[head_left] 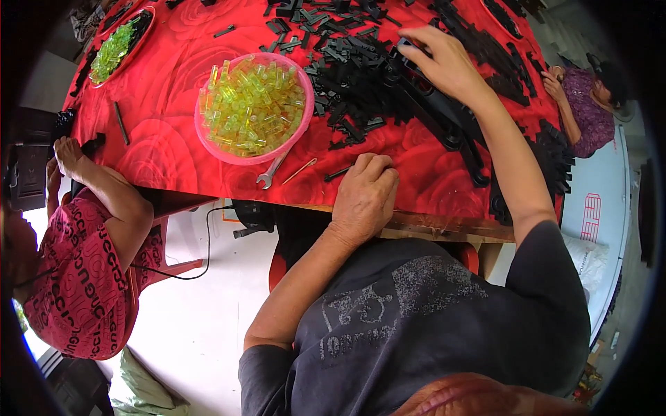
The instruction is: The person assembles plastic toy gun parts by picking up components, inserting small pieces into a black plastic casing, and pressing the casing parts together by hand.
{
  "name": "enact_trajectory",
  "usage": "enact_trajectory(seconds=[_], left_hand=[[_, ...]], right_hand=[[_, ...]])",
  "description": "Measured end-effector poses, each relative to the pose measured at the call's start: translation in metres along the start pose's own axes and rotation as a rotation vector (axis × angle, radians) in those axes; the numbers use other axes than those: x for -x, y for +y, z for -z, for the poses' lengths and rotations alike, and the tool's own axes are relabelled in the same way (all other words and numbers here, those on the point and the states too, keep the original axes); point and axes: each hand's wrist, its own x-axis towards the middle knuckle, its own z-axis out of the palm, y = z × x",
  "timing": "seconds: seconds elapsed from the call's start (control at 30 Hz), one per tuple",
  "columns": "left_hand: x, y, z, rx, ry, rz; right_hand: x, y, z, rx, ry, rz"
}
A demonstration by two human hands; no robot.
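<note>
At the far left, a co-worker's hand (70, 157) is held at the table edge, and beyond it green pieces (111, 55) are heaped in a tray. Nearer the middle, the pink basin (244, 160) is filled above its rim with yellow tubes (253, 104); if it were knocked by a forearm, tubes could be spilled over the cloth. Just below it, the wrench (272, 172) and a thin pin (300, 170) are laid near the edge, where they could be swept off by a sleeve or elbow. By the left hand's fingers, a dark rod (338, 173) is seen; it could be rolled away by a nudge. The left hand (368, 191) is curled on the edge; whether anything is gripped under it cannot be told. Right of the loose black parts (340, 83), the long black piece (433, 118) is laid slantwise. Its far end is reached by the right hand (433, 59), thumb and fingers bent around it; whether it is firmly pinched cannot be told. If it were dragged carelessly, loose parts could be caught and scattered.
</note>
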Motion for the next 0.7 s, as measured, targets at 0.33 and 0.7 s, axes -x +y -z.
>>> enact_trajectory(seconds=[0.33, 0.7], left_hand=[[-0.001, 0.001, 0.0, 0.011, -0.034, 0.033], [0.001, 0.002, 0.001, 0.021, -0.03, 0.037]], right_hand=[[-0.155, 0.073, -0.116, 0.212, 0.107, -0.436], [-0.187, 0.071, -0.122, 0.291, 0.071, -0.561]])
